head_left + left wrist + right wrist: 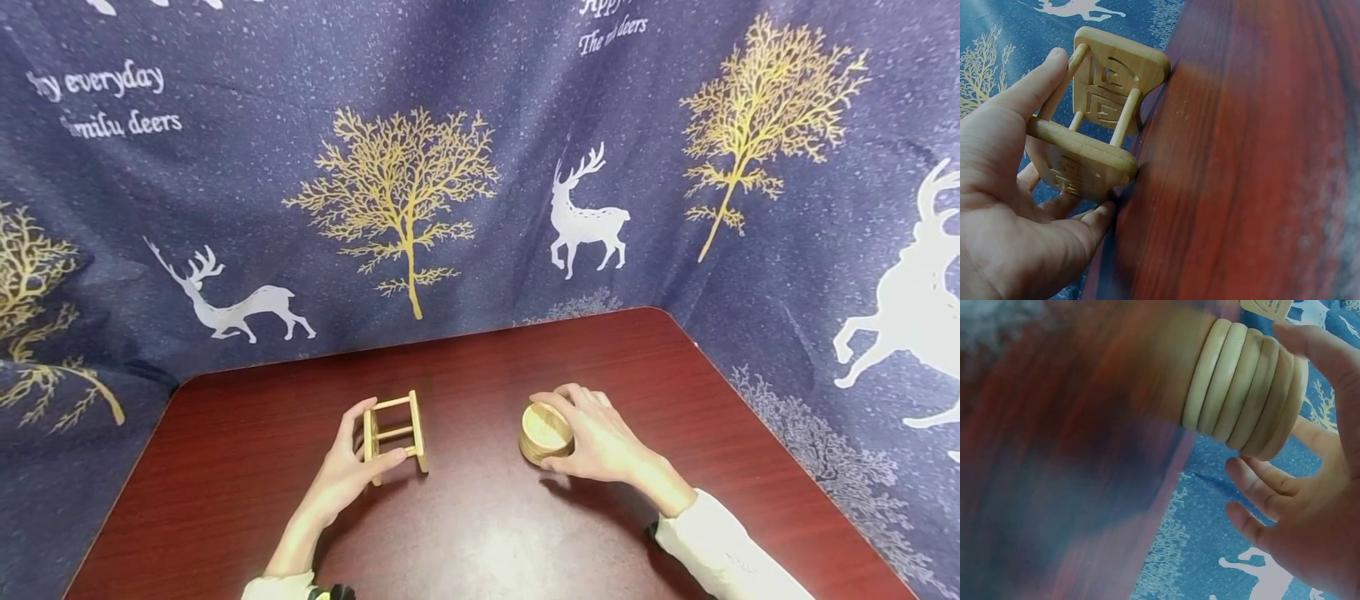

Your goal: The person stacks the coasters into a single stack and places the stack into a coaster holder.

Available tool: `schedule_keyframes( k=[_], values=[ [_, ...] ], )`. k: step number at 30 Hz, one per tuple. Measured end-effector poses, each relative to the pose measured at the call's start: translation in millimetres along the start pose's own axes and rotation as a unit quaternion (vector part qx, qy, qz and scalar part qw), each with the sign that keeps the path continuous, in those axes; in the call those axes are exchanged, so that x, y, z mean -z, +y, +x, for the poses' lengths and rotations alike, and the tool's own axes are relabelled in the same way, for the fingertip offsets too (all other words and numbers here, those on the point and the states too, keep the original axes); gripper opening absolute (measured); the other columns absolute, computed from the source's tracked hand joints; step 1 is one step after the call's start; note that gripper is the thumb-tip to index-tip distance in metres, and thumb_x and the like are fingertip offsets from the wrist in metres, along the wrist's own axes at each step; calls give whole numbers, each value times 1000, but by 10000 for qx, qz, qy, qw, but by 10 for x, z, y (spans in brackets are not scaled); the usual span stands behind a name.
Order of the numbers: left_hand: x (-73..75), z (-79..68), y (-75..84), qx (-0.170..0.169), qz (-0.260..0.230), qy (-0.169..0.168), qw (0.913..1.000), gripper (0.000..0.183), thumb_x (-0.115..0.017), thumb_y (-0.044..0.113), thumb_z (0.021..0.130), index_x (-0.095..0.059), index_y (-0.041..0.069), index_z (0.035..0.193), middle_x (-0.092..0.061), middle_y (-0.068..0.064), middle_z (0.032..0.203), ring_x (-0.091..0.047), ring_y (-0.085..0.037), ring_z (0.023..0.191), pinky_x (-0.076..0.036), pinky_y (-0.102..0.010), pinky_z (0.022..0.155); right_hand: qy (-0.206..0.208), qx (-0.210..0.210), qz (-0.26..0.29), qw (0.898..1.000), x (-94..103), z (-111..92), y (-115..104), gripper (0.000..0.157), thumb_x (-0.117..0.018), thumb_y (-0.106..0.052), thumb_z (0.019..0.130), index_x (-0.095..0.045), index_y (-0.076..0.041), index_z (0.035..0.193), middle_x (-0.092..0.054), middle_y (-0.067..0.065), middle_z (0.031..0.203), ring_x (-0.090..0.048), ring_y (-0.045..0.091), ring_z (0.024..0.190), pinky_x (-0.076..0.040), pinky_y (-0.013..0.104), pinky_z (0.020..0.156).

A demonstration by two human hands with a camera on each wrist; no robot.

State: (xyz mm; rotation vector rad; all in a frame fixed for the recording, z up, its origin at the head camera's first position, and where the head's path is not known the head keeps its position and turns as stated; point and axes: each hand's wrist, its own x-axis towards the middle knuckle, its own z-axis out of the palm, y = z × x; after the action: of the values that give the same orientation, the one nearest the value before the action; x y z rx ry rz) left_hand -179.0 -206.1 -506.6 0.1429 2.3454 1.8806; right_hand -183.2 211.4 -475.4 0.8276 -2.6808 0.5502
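A small light wooden coaster rack (417, 429) stands on the left half of the table, two carved side panels joined by round rods. My left hand (347, 467) grips its near side, thumb on the front and a finger at the back; in the left wrist view a cut-out pattern shows in the far panel (1107, 84). To the right is a stack of round wooden coasters (545, 427), several deep, as the right wrist view shows by their edges (1244, 394). My right hand (600, 437) holds this stack from its right side, thumb in front, fingers curving behind.
Both things are on a dark red wooden table (480, 508) with rounded far corners. Behind and beside it hangs a blue cloth (510, 208) printed with white deer and golden trees. A stretch of tabletop separates the rack from the coasters.
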Motion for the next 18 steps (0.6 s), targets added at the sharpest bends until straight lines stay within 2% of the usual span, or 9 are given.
schedule_keyframes(
  k=[5, 12, 18],
  values=[
    [-11, 8, -1, -29, -31, 1, 10000, 101, -90, 16, 94, -24, 20, 172, -19, -20, 180, -21, -48, 167, -27, -56, 131, 16, -75, 148, 9999, 3, -13, 22, 96, -105, -43, 66, -65, -19, 150, -64, 2, 126, -64, 24, 112, -48, 49, 100],
    [-7, 1, -5, -74, -41, 16, 10000, 101, -89, 16, 95, -24, 19, 172, -17, -19, 182, -18, -44, 169, -22, -55, 135, 175, -132, 315, 9993, -3, -35, 24, 87, -106, -41, 67, -67, -19, 141, -67, -2, 125, -66, 19, 113, -48, 47, 97],
    [-8, -1, 1, -37, -37, 7, 10000, 101, -89, 17, 95, -24, 22, 172, -18, -19, 181, -20, -45, 168, -23, -54, 134, 222, -264, 704, 9969, -18, -73, 61, 80, -106, -38, 69, -64, -17, 134, -66, -4, 127, -66, 19, 115, -48, 48, 98]
  ],
)
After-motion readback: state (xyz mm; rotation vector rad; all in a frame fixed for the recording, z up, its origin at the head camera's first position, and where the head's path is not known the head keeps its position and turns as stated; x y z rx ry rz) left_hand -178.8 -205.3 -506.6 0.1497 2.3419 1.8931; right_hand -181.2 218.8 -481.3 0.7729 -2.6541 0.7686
